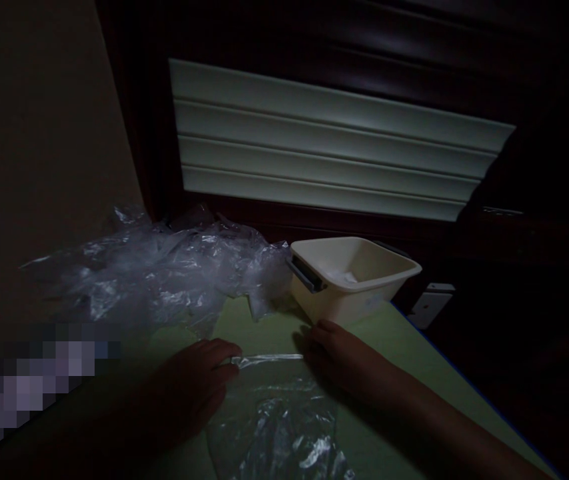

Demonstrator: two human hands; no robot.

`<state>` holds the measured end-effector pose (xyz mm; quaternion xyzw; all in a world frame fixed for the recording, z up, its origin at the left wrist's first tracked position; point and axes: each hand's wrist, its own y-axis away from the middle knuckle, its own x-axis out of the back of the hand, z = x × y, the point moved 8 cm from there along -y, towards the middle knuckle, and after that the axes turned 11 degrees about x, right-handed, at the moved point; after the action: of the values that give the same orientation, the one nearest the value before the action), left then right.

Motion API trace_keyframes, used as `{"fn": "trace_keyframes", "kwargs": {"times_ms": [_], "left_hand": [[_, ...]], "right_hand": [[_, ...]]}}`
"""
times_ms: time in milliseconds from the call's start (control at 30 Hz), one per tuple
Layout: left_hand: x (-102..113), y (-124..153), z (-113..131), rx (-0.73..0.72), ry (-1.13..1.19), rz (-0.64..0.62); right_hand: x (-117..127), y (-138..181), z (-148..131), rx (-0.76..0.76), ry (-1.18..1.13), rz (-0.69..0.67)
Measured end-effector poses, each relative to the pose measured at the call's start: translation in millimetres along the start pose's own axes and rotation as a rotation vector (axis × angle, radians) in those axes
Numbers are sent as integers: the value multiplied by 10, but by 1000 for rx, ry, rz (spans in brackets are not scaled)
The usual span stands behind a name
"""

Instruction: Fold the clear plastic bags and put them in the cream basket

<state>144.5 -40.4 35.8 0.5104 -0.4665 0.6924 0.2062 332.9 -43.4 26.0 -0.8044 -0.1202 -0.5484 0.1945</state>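
A clear plastic bag lies flat on the green table top in front of me. My left hand rests on the bag's left side, its fingers together at the top edge, which looks like a sealing strip. My right hand presses down at the right end of that same strip, fingers curled. The scene is very dark, so the fingertips are hard to make out.
A heap of crumpled clear plastic bags lies at the back left. A cream plastic tub with a grey handle stands behind my right hand. The table's blue edge runs along the right. A blurred patch covers the lower left.
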Motion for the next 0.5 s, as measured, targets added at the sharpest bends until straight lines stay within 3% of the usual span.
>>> {"fn": "trace_keyframes", "kwargs": {"times_ms": [200,333,500], "left_hand": [[-20,-15,-27,1,98,-7],[81,-24,-27,1,165,86],[140,-25,-162,190,209,138]], "right_hand": [[-23,67,-14,-18,9,21],[-22,104,-20,-17,18,52],[-4,153,8,-25,-16,109]]}}
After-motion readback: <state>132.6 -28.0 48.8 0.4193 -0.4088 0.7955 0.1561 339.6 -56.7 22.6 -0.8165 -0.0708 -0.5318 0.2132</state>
